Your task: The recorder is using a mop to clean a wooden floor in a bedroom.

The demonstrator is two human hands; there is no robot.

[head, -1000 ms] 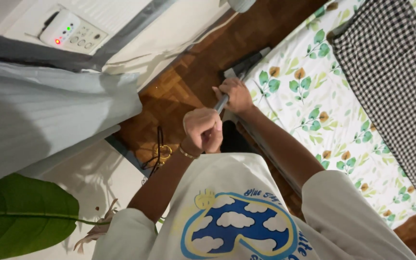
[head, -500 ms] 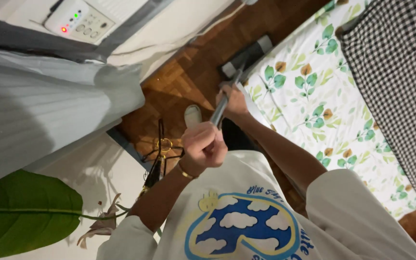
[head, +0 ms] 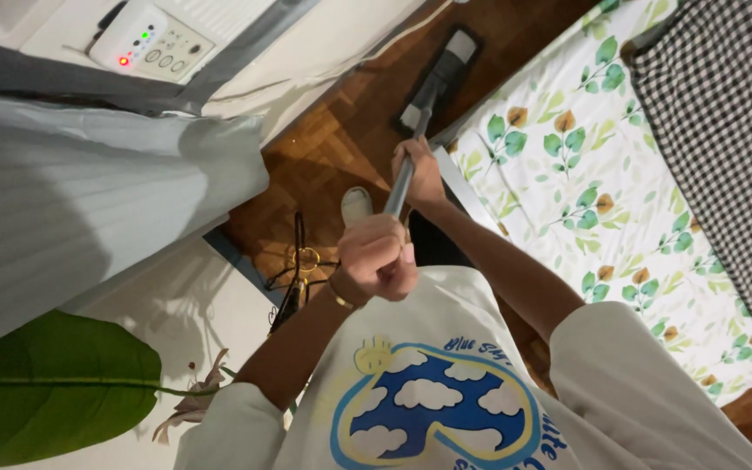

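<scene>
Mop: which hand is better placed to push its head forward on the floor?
Probably the right hand: it holds the pole lower, nearer the mop head. The left hand holds the top end, near the chest.

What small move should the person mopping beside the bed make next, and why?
Probably a short push of the mop head forward along the bed's edge. Both hands grip the mop handle, the left hand near its top and the right hand lower, and the head lies flat on wooden floor that continues ahead.
</scene>
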